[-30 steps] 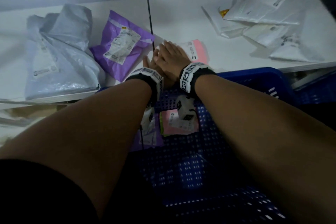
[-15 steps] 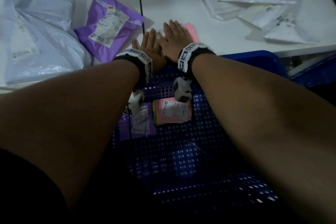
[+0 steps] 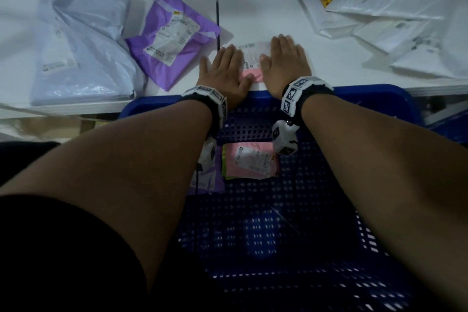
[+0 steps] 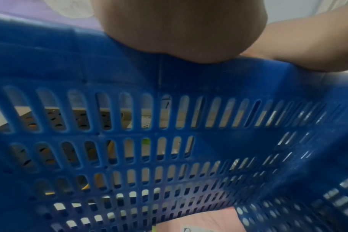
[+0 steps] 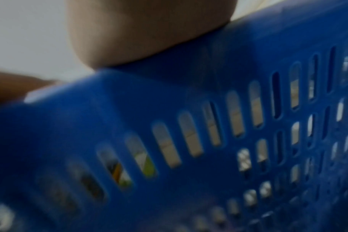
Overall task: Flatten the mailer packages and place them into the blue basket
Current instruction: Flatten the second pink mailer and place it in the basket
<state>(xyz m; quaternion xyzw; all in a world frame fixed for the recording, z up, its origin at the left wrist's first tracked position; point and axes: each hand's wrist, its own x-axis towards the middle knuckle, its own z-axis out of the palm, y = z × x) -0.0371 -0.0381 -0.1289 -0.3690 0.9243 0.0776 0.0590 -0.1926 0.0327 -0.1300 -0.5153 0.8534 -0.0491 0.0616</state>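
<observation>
A small pink mailer (image 3: pixel 250 72) with a white label lies flat on the white table (image 3: pixel 266 15), just behind the blue basket (image 3: pixel 374 99). My left hand (image 3: pixel 225 68) presses flat on its left part, and my right hand (image 3: pixel 285 58) presses flat on its right part, fingers straight. The label shows between the hands. Inside the basket lie a pink mailer (image 3: pixel 250 159) and a purple mailer (image 3: pixel 207 180), partly hidden by my left forearm. Both wrist views show only the heel of each palm over the basket rim (image 4: pixel 129 70) (image 5: pixel 248 55).
A purple mailer (image 3: pixel 169 38) and a bulky grey-white mailer (image 3: pixel 76 45) lie on the table to the left. Several white mailers (image 3: pixel 395 15) are piled at the back right. A dark seam (image 3: pixel 217 12) runs across the tabletop.
My hands, which lay side by side over the pink mailer, have spread apart to left and right across it, uncovering its label. The camera has tilted down slightly.
</observation>
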